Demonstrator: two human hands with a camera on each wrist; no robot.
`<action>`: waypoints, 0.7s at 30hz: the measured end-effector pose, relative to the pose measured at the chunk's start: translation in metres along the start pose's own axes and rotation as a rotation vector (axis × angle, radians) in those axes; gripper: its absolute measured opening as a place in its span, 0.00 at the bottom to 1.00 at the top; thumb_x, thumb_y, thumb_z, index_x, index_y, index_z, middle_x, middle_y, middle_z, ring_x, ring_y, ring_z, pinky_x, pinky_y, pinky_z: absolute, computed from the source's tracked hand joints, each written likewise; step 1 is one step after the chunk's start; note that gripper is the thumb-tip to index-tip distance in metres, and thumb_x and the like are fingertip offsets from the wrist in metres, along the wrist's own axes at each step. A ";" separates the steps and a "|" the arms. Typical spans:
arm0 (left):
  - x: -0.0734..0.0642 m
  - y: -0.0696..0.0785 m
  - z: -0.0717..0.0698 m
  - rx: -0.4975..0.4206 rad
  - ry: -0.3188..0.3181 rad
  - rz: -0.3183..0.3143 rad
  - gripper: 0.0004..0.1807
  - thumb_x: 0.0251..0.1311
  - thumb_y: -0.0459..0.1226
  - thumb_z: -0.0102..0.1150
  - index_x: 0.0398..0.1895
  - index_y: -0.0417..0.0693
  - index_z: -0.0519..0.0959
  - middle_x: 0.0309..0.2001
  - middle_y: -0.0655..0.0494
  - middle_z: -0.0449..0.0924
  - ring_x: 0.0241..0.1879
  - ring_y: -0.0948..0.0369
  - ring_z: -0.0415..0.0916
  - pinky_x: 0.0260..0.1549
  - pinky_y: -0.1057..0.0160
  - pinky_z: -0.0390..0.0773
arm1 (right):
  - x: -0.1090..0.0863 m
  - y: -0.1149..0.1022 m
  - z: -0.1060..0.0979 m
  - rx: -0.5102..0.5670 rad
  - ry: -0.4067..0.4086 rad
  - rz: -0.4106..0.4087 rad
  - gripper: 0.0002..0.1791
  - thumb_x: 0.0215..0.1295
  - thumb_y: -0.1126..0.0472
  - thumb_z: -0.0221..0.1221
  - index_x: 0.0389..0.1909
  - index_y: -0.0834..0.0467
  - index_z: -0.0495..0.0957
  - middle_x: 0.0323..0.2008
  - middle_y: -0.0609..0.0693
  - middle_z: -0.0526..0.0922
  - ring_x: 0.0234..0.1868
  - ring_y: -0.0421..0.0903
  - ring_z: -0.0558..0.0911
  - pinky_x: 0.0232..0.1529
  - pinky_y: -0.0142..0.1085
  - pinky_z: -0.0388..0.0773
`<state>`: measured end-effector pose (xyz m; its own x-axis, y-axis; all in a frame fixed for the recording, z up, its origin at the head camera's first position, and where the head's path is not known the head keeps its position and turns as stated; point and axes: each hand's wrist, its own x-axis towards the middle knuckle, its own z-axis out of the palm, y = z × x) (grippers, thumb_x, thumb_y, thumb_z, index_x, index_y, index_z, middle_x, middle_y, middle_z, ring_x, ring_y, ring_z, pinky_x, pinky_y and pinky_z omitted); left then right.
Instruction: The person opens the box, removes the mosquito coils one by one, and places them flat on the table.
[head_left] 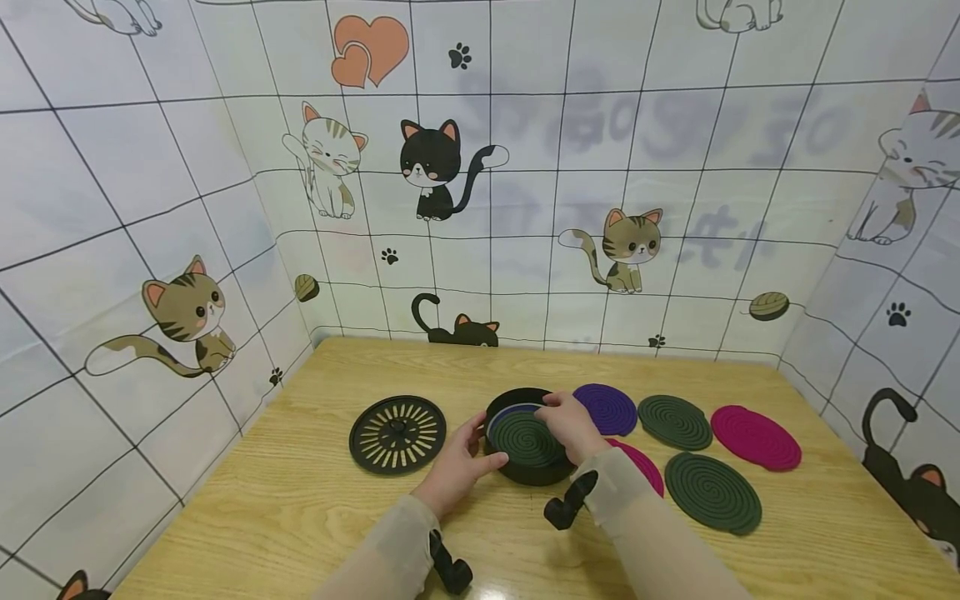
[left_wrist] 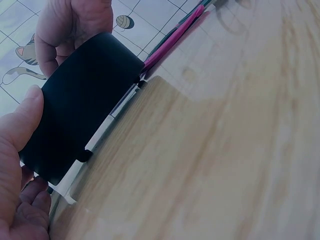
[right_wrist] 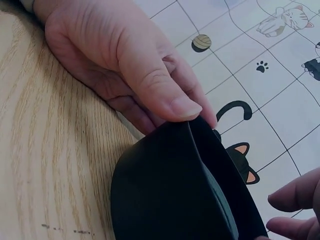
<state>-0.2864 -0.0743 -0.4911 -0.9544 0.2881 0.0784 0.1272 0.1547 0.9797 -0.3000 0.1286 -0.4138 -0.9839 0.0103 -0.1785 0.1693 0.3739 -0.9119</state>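
Note:
A round black coaster holder point(head_left: 532, 475) stands upright on the table, a green spiral-ridged coaster point(head_left: 528, 435) lying inside. A blue-purple edge shows under that coaster. My left hand point(head_left: 456, 468) grips the holder's left side, its thumb at the near wall and its fingers round the far-left side. At the right rim is my right hand point(head_left: 573, 425), its thumb point(right_wrist: 175, 102) on the edge and its fingers partly hidden behind. In the left wrist view the holder's dark wall point(left_wrist: 85, 105) sits between both hands.
Left of the holder lies a black slotted lid point(head_left: 397, 435) with a central knob. To the right lie a purple coaster point(head_left: 606, 408), two green coasters point(head_left: 712, 492) and two pink ones point(head_left: 756, 437), one partly behind my right arm. Cat-patterned sheeting point(head_left: 525, 192) encloses the wooden table point(head_left: 300, 500).

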 end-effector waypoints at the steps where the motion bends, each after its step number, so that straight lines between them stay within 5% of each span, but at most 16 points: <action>1: 0.000 0.000 0.000 -0.001 0.000 0.000 0.46 0.57 0.45 0.68 0.75 0.47 0.54 0.69 0.45 0.60 0.70 0.48 0.56 0.68 0.48 0.57 | 0.000 0.000 0.000 0.000 0.001 0.001 0.28 0.69 0.62 0.52 0.67 0.66 0.61 0.66 0.67 0.62 0.65 0.65 0.63 0.63 0.60 0.62; 21: 0.001 0.002 0.000 -0.036 -0.009 0.003 0.46 0.57 0.43 0.68 0.75 0.46 0.53 0.70 0.45 0.60 0.70 0.48 0.55 0.68 0.49 0.57 | 0.008 0.002 0.009 0.153 0.065 0.013 0.27 0.67 0.65 0.52 0.66 0.67 0.62 0.65 0.66 0.62 0.64 0.64 0.63 0.63 0.57 0.63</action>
<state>-0.2870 -0.0734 -0.4896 -0.9515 0.2971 0.0800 0.1203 0.1200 0.9855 -0.3066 0.1209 -0.4201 -0.9824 0.0764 -0.1706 0.1838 0.2273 -0.9563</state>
